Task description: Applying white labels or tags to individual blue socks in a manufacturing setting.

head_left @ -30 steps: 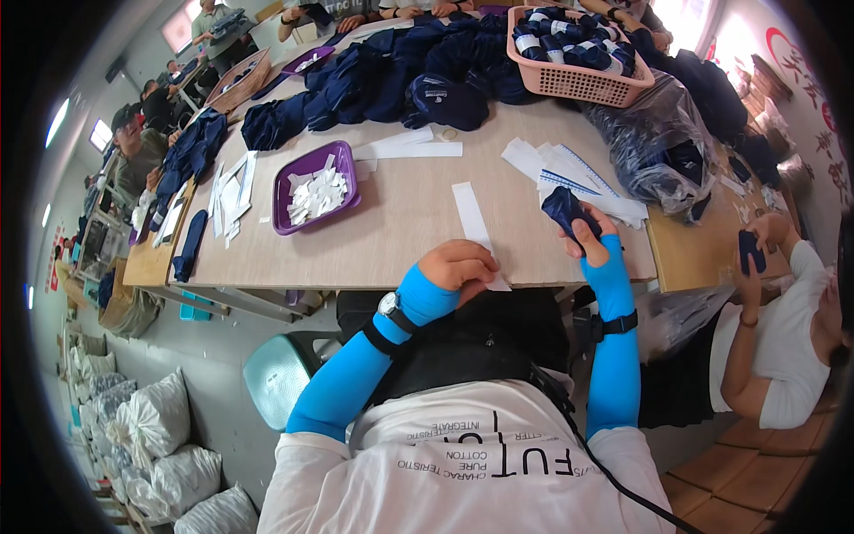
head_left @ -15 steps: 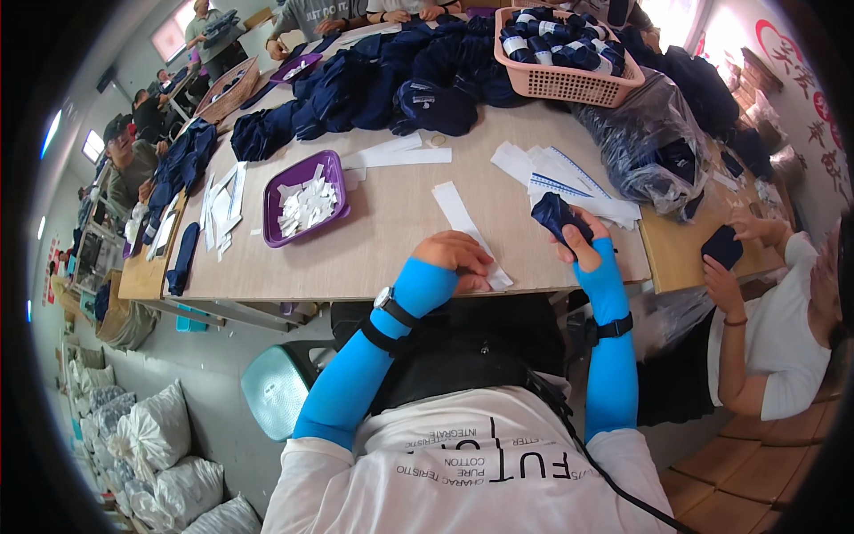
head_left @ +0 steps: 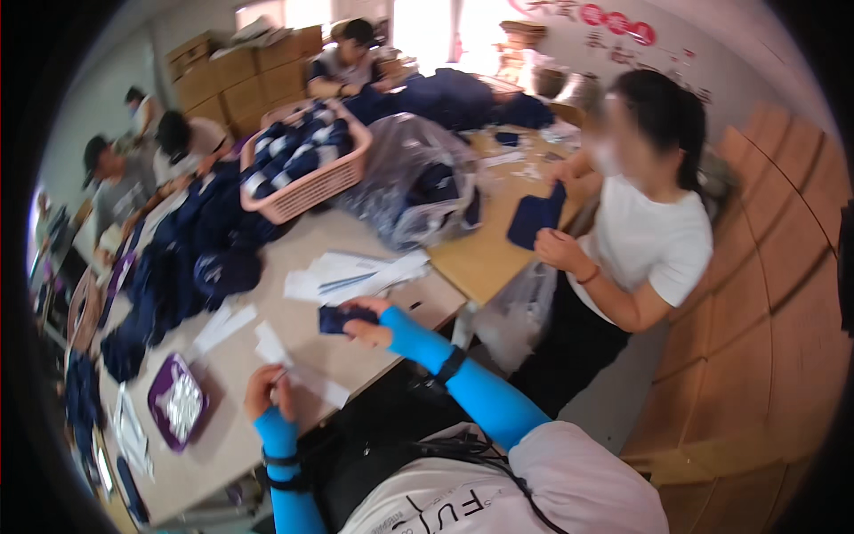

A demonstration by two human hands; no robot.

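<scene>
My right hand (head_left: 372, 329) grips a small folded navy cloth (head_left: 336, 319) above the table's front edge, thumb and fingers wrapped round one end. My left hand (head_left: 270, 389) is beside a long white paper strip (head_left: 316, 384), its fingers curled together; a white bit shows near the fingertips, too blurred to name. A fan of white paper strips (head_left: 351, 274) with blue markings lies just beyond my right hand. To the left stands a purple tray (head_left: 158, 411) holding small white labels. More white strips (head_left: 222, 327) lie between tray and hands.
A pink basket (head_left: 307, 191) of banded navy rolls and a clear plastic bag (head_left: 400, 191) stand farther back. Navy cloth (head_left: 191, 236) is heaped along the table's far side. At right, a co-worker (head_left: 645, 222) holds navy cloth (head_left: 535, 218). Brown cartons (head_left: 703, 374) stand behind.
The view has swung to the right, bringing the co-worker and cartons further in. My right hand still holds the navy cloth. My left hand has lifted slightly off the strip, fingers turned upward.
</scene>
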